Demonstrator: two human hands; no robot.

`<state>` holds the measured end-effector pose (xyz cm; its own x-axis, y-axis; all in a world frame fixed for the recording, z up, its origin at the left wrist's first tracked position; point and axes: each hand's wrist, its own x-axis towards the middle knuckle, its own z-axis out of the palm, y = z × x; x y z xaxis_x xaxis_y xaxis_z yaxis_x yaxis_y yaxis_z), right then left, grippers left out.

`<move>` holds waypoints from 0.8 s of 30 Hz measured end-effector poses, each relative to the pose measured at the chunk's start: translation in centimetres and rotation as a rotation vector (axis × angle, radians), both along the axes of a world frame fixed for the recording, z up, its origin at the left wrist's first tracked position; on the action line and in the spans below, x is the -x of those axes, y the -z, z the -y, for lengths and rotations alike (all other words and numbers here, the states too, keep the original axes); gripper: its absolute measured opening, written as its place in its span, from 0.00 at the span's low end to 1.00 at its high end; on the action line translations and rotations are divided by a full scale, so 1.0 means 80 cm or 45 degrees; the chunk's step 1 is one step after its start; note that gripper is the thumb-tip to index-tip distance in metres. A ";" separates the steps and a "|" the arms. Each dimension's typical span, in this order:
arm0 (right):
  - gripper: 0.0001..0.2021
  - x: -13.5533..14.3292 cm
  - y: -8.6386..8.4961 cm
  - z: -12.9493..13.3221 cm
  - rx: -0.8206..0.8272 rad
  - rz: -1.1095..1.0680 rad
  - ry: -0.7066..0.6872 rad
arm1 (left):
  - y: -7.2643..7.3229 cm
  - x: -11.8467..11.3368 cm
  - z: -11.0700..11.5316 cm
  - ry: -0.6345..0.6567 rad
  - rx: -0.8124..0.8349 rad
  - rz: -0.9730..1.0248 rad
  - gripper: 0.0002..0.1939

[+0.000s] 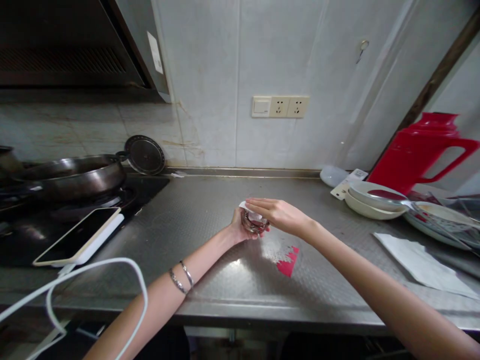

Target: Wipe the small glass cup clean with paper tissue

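Above the middle of the steel counter, my left hand (pixel 238 229) is wrapped round a small clear glass dish (pixel 254 226), with its fingertips showing on the far side. My right hand (pixel 281 214) lies over the dish's top, fingers pressed together against a piece of white tissue (pixel 243 205). Part of the tissue shows past the fingertips, and the rest is hidden under the fingers. The exact shape of the dish is hard to make out between the hands. Below and to the right, a torn red piece of packaging (pixel 288 262) lies on the counter.
At left, a metal pan (pixel 75 177) sits on the black stove, with a phone (pixel 80 235) and its white cable (pixel 137 270) in front. Stacked bowls (pixel 375 206), a red thermos (pixel 416 155) and a folded white tissue sheet (pixel 423 265) are at right. Wall sockets (pixel 288 106) are behind.
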<state>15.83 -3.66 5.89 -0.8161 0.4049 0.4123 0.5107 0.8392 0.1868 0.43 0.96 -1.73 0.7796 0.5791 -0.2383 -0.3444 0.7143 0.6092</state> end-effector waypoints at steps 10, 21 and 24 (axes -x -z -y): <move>0.18 -0.026 0.000 -0.015 0.347 -0.446 0.162 | -0.024 0.008 0.017 0.078 -0.270 -0.104 0.29; 0.21 -0.005 -0.017 -0.005 0.217 -0.180 -0.005 | -0.027 0.008 0.019 0.160 -0.218 -0.178 0.31; 0.20 -0.006 -0.005 -0.006 0.360 -0.270 -0.007 | -0.025 0.008 0.019 0.129 -0.243 -0.133 0.32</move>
<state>16.32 -3.17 6.26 -0.7269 0.5231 0.4450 0.5084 0.8455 -0.1633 -0.24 -0.60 0.31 0.8129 0.5415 -0.2145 -0.2048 0.6105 0.7650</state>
